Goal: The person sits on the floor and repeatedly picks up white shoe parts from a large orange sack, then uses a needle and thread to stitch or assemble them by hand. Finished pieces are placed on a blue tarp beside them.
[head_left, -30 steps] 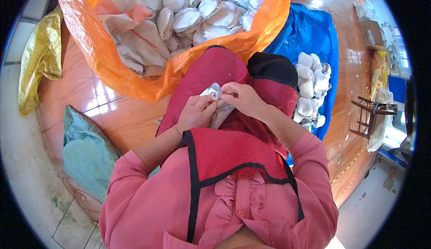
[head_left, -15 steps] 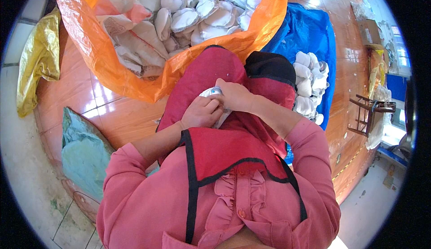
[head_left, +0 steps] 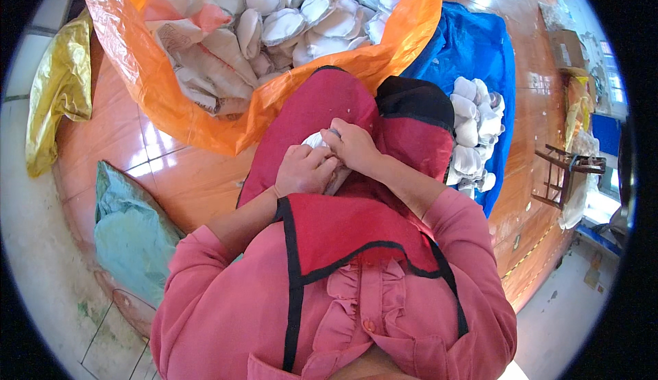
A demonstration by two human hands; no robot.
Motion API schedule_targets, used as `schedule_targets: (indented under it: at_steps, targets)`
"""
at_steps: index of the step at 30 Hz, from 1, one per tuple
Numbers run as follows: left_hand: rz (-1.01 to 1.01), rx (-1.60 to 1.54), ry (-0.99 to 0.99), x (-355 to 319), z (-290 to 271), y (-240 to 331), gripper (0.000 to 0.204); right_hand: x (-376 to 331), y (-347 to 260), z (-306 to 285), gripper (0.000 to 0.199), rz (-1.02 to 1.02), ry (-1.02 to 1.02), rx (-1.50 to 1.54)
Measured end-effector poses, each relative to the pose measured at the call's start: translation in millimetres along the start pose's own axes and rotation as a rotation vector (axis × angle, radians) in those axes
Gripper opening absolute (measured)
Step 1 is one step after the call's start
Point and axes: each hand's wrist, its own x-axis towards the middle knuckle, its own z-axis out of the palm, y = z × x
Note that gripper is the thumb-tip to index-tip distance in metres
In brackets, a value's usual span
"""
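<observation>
Over my lap, a white padded piece [head_left: 316,139], perhaps a small slipper, is mostly covered by my hands. My left hand [head_left: 305,169] wraps round its near left side with curled fingers. Close against it on the right, my right hand [head_left: 355,148] pinches at the piece's upper edge, where a small greyish bit shows by the fingertips. Beyond my knees, an orange plastic sack [head_left: 229,136] lies wide open around a heap of white oval padded pieces [head_left: 322,27]. To the right, rounded white slipper-like pieces [head_left: 469,129] are piled on a blue plastic sheet [head_left: 473,33].
A yellow plastic bag [head_left: 65,81] lies far left, and a pale green sack [head_left: 130,232] rests nearer on that side. A wooden stool [head_left: 558,174] lies on the tiled floor at right, with a cardboard box [head_left: 567,49] farther back.
My right hand has turned and shifted slightly toward me at the piece's edge, and a bluish spot seen there before is now hidden. My left hand still grips the piece.
</observation>
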Motion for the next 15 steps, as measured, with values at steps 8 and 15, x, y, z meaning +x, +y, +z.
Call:
schedule_targets:
  at_steps: [8,15]
  targets:
    - [-0.144,-0.114,0.069,-5.2,4.6,2.4,0.024,-6.8,27.3,23.0,0.032,-0.06,0.135,0.453]
    - [-0.381,-0.296,-0.083,7.9,-16.0,-4.2,0.033,-15.5,27.5,21.2,0.027,-0.061,0.122,0.599]
